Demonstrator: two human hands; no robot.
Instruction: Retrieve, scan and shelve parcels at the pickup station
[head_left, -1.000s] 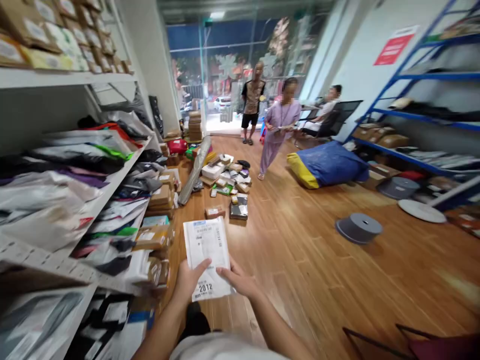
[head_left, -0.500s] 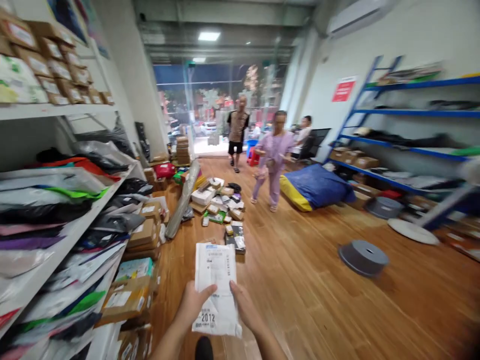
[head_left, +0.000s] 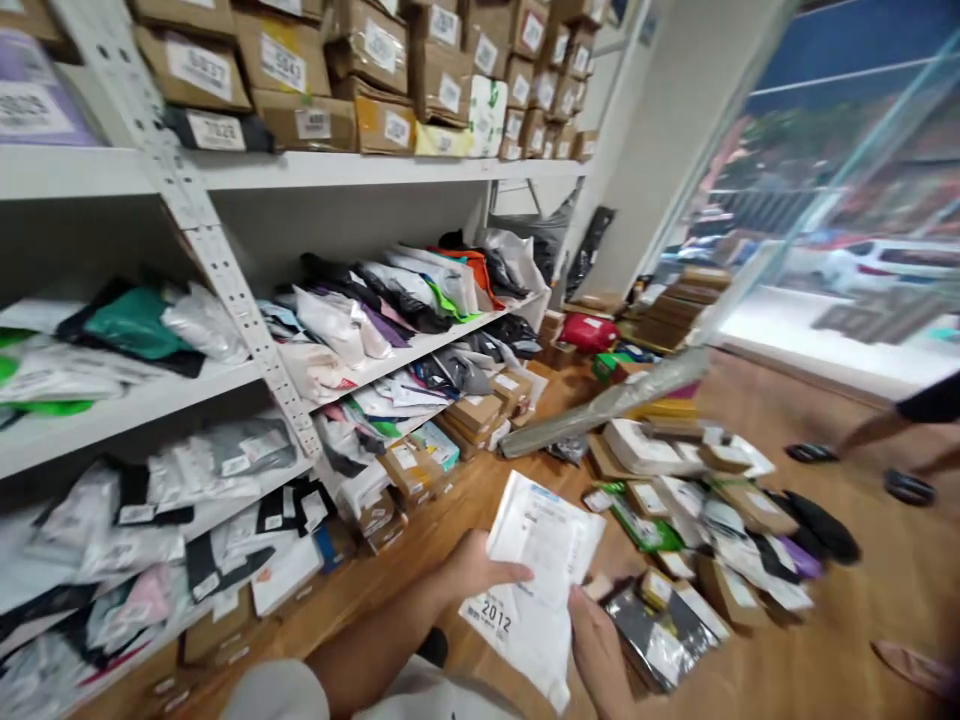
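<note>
A white parcel bag (head_left: pixel 536 530) with printed labels and the number 2012 is held out in front of me, tilted to one side. My left hand (head_left: pixel 476 570) grips its left edge, thumb lying across the front. On the right edge, my right hand (head_left: pixel 594 630) pinches the bag with the thumb on top; its other fingers are behind the bag. Just right of that hand, a dark plastic-wrapped parcel (head_left: pixel 660 635) lies on the floor, with a small yellow box on it.
White shelves (head_left: pixel 390 170) on the left carry labelled cartons (head_left: pixel 375 45) and many bagged parcels (head_left: pixel 420 290). A parcel heap (head_left: pixel 697 510) covers the floor at right, behind it a long wrapped roll (head_left: pixel 600 400). A person's sandalled feet (head_left: pixel 907 487) stand at the right edge.
My view has swung left toward the shelves, which now fill the left side. The blue rack and seated person have left view. Both hands still hold the white bag, now more tilted.
</note>
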